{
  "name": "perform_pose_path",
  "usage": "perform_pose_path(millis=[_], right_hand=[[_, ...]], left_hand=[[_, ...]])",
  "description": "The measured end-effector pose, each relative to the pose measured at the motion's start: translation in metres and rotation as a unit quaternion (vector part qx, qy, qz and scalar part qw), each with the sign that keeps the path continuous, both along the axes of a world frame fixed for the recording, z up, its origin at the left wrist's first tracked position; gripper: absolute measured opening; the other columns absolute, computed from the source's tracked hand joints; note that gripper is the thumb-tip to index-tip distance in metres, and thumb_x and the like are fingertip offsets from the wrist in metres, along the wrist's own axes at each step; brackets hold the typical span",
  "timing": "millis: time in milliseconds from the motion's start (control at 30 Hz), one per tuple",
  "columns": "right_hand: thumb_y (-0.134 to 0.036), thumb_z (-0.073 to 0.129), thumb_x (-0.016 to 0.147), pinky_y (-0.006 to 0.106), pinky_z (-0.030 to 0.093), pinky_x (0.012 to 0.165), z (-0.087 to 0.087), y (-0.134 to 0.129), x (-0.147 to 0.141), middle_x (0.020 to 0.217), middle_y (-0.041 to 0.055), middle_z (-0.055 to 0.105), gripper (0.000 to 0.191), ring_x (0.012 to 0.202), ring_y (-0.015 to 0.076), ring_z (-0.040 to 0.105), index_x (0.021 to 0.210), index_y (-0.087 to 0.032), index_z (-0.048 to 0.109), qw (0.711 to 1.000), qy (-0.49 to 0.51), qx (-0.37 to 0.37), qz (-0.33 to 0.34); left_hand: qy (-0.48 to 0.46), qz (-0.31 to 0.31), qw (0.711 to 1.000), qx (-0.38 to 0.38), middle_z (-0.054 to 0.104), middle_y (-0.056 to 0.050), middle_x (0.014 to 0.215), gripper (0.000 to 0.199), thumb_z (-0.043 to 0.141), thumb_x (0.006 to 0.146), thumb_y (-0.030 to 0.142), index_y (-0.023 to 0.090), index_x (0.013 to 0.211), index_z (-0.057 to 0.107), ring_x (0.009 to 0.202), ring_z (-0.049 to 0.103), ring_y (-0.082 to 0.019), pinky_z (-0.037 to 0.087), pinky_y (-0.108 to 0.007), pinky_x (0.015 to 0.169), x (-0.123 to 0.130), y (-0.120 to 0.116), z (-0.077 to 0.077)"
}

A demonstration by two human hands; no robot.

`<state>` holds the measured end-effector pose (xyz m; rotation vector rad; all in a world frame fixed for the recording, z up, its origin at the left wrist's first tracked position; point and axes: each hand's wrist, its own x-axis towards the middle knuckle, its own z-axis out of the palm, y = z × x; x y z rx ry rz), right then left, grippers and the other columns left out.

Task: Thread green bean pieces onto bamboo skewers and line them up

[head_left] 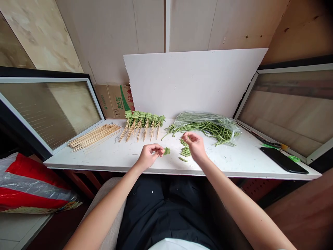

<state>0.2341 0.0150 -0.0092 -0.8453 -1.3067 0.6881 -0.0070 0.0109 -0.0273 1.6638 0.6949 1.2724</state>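
The left hand [151, 155] is closed in a pinch, gripping what appears to be a thin wooden skewer [136, 153], with a short row of cut green bean pieces [167, 151] just beyond its fingertips on the right. The right hand [187, 138], fingers drawn together, is over a small pile of loose green bean lengths [185, 152]; whether it grips one I cannot tell. The step in hand looks to be threading pieces onto the skewer; the next move would call for bringing a piece square to the tip, clear of the fingers.

The white, flat surface [101, 160] carries a black phone [283, 160] at its right end and a fanned bundle of pale bare skewers [95, 136] at left. Farther back stand stacked, filled green bean skewers [145, 118], left of centre; to the right, long green beans [208, 129] lie partly under a clear plastic bag [197, 117]. Behind are a printed brown cardboard box [110, 100], a large white board [195, 83] and a pale panelled wall [151, 26].
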Motion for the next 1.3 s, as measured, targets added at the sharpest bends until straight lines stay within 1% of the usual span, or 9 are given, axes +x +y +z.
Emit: perform_pose_path(millis=[100, 233, 367, 500, 767, 867, 1033, 1200, 1300], right_hand=[[-0.055, 0.089, 0.073, 0.037, 0.053, 0.074, 0.003, 0.019, 0.04, 0.09, 0.0093, 0.079, 0.035, 0.08, 0.0242, 0.065, 0.081, -0.022, 0.081, 0.988, -0.116, -0.002, -0.103], [-0.054, 0.088, 0.072, 0.044, 0.058, 0.077, -0.019, 0.042, 0.072, 0.088, 0.0129, 0.082, 0.036, 0.081, 0.0301, 0.072, 0.081, -0.02, 0.083, 0.973, -0.163, -0.074, -0.144], [-0.042, 0.081, 0.081, 0.052, 0.058, 0.096, -0.04, 0.054, 0.078, 0.105, 0.016, 0.083, 0.035, 0.101, 0.0346, 0.077, 0.106, -0.017, 0.081, 0.968, -0.141, -0.104, -0.178], [-0.036, 0.065, 0.094, 0.053, 0.053, 0.105, -0.033, 0.049, 0.072, 0.118, 0.015, 0.081, 0.038, 0.118, 0.0328, 0.072, 0.125, -0.017, 0.075, 0.968, -0.158, -0.056, -0.188], [-0.055, 0.067, 0.096, 0.034, 0.052, 0.068, 0.003, 0.007, 0.015, 0.097, 0.0098, 0.082, 0.038, 0.089, 0.0264, 0.073, 0.106, -0.021, 0.081, 0.975, -0.216, -0.052, -0.012], [-0.061, 0.068, 0.095, 0.032, 0.049, 0.064, 0.004, -0.008, -0.01, 0.087, 0.0084, 0.081, 0.044, 0.078, 0.0233, 0.07, 0.082, -0.021, 0.082, 0.963, -0.252, -0.071, 0.066], [-0.062, 0.075, 0.089, 0.03, 0.048, 0.065, -0.005, -0.022, -0.035, 0.09, 0.0061, 0.082, 0.041, 0.081, 0.0222, 0.071, 0.092, -0.022, 0.084, 0.955, -0.23, -0.087, 0.165], [-0.062, 0.081, 0.083, 0.033, 0.051, 0.071, -0.016, -0.02, -0.042, 0.092, 0.0073, 0.081, 0.041, 0.085, 0.0242, 0.072, 0.091, -0.022, 0.083, 0.961, -0.172, -0.102, 0.189], [-0.062, 0.082, 0.081, 0.035, 0.054, 0.076, -0.017, -0.015, -0.037, 0.096, 0.0085, 0.081, 0.042, 0.088, 0.0253, 0.073, 0.092, -0.021, 0.082, 0.972, -0.132, -0.111, 0.16]], left_hand=[[-0.023, 0.011, 0.998, -0.064, 0.077, -0.011, 0.084, 0.043, 0.088, 0.078, 0.054, 0.012, 0.086, 0.08, 0.067, 0.066, -0.017, 0.058, -0.033, 0.069, -0.004, 0.009, -0.007], [0.012, 0.028, 0.995, -0.095, 0.079, -0.011, 0.087, 0.049, 0.088, 0.078, 0.056, 0.012, 0.098, 0.084, 0.074, 0.068, -0.019, 0.058, -0.034, 0.076, -0.009, 0.015, -0.013], [0.06, 0.031, 0.993, -0.095, 0.08, -0.012, 0.091, 0.05, 0.084, 0.081, 0.055, 0.013, 0.109, 0.084, 0.083, 0.071, -0.021, 0.058, -0.035, 0.083, -0.012, 0.016, -0.016], [0.097, 0.04, 0.991, -0.081, 0.081, -0.013, 0.097, 0.049, 0.08, 0.085, 0.056, 0.015, 0.111, 0.084, 0.093, 0.073, -0.025, 0.057, -0.036, 0.088, -0.013, 0.016, -0.015], [0.036, 0.035, 0.99, -0.134, 0.083, -0.016, 0.094, 0.049, 0.081, 0.084, 0.061, 0.015, 0.099, 0.073, 0.102, 0.076, -0.029, 0.051, -0.045, 0.103, -0.007, 0.007, -0.008], [-0.003, 0.028, 0.992, -0.123, 0.082, -0.016, 0.104, 0.047, 0.085, 0.081, 0.058, 0.016, 0.097, 0.072, 0.111, 0.073, -0.029, 0.049, -0.045, 0.108, -0.005, 0.005, -0.004], [-0.014, 0.024, 0.996, -0.089, 0.078, -0.014, 0.112, 0.041, 0.09, 0.074, 0.051, 0.016, 0.089, 0.078, 0.117, 0.068, -0.03, 0.054, -0.039, 0.098, 0.0, 0.003, -0.003], [0.053, 0.014, 0.997, -0.052, 0.079, -0.012, 0.103, 0.033, 0.08, 0.086, 0.049, 0.017, 0.095, 0.08, 0.103, 0.072, -0.027, 0.056, -0.037, 0.091, -0.006, 0.005, 0.001], [0.197, 0.078, 0.976, 0.042, 0.08, -0.011, 0.106, 0.029, 0.07, 0.095, 0.044, 0.02, 0.107, 0.081, 0.1, 0.072, -0.027, 0.055, -0.038, 0.09, -0.028, 0.014, 0.006]])
